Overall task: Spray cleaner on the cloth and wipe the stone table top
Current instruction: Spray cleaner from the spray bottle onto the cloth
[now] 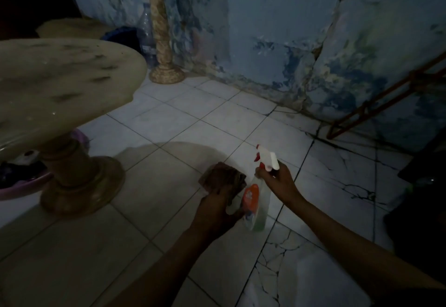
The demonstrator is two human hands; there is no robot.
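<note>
Holding spray bottle (253,200) by the neck in right hand (277,181), grip curled round it; left hand (217,207) pinching cloth (222,178). Aim nozzle squarely at cloth, near, before wiping stone surface (60,84) at left.

The stone table (60,84) runs off the left edge of the frame, and whatever sits in the purple basin (14,189) beneath it is too dark to make out. The left hand (218,206) covers the near end of the brown cloth (222,177). The print on the spray bottle (255,201) is too blurred to read, and a dark shape (420,200) at the right edge is cut off.
</note>
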